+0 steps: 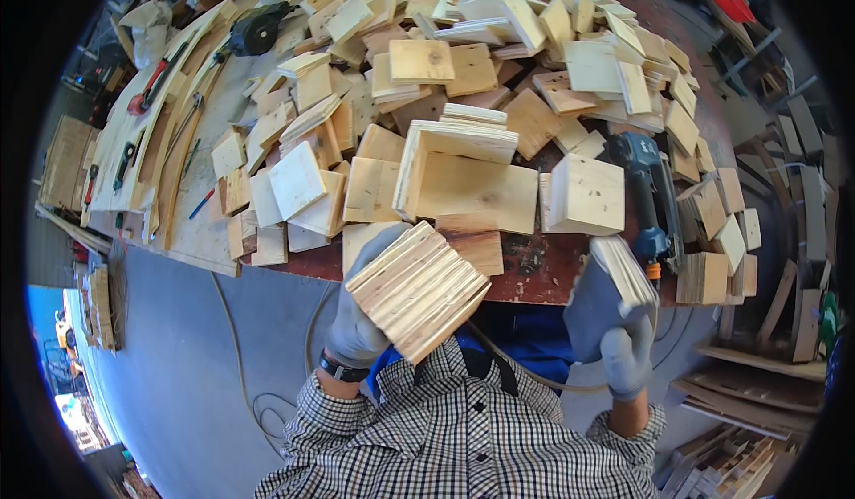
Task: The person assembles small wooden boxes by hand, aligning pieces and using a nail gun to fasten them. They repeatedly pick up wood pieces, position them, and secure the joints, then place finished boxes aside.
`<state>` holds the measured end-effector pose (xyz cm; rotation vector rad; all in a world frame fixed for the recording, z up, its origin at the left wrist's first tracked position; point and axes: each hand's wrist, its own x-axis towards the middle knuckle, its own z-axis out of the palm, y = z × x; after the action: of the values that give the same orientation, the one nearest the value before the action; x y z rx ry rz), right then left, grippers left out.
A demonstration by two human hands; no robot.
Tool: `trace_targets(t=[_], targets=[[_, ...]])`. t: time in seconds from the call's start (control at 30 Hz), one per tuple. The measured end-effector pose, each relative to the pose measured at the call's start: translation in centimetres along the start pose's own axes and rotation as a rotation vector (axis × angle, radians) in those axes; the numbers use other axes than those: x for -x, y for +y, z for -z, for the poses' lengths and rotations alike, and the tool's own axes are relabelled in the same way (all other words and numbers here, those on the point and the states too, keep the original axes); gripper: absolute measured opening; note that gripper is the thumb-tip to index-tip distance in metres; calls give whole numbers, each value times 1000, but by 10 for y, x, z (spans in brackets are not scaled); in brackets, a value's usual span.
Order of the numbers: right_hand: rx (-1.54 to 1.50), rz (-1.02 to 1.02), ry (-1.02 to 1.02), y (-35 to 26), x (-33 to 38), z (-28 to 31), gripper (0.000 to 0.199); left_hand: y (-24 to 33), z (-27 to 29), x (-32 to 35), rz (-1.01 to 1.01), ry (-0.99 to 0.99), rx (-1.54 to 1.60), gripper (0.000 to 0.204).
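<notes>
My left hand [356,321], in a grey glove, grips a thick stack of square plywood pieces [419,290], its layered edges facing up. Off to the right, my gloved right hand [614,330] is closed on a thinner stack of plywood pieces [623,272], held in front of the table edge. Between and beyond the hands stands an open plywood corner form [476,183] on the dark red tabletop [534,272]. Right of it sits a squared stack of plywood blocks [583,196]. A dark blue nail gun [643,187] with an orange hose fitting lies beside that stack.
A large heap of loose plywood squares [445,62] covers the table's far side. At the left lie a black power tool [254,31], a red-handled tool [151,89] and a blue pen [202,203]. A hose [233,343] runs along the floor. Timber offcuts [726,463] lie lower right.
</notes>
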<state>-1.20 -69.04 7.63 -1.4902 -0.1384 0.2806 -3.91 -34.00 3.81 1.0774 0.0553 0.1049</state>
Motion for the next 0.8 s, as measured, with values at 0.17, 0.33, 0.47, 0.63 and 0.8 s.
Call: trace_targets(t=[0.17, 0.33, 0.47, 0.63, 0.8], targets=[[287, 377, -62, -45, -57, -65, 93, 36, -22, -25, -287, -199, -732, 119], [717, 563, -107, -19, -67, -89, 78, 30, -29, -28, -361, -199, -899, 121], [641, 585, -79, -1, -65, -86, 77, 34, -33, -28, -358, -240, -949, 117], [532, 494, -75, -14, -90, -95, 83, 40, -51, -14, -458, -187, -1033, 108], [604, 616, -118, -18, -74, -106, 82, 46, -37, -22, -512, -94, -1163, 109]])
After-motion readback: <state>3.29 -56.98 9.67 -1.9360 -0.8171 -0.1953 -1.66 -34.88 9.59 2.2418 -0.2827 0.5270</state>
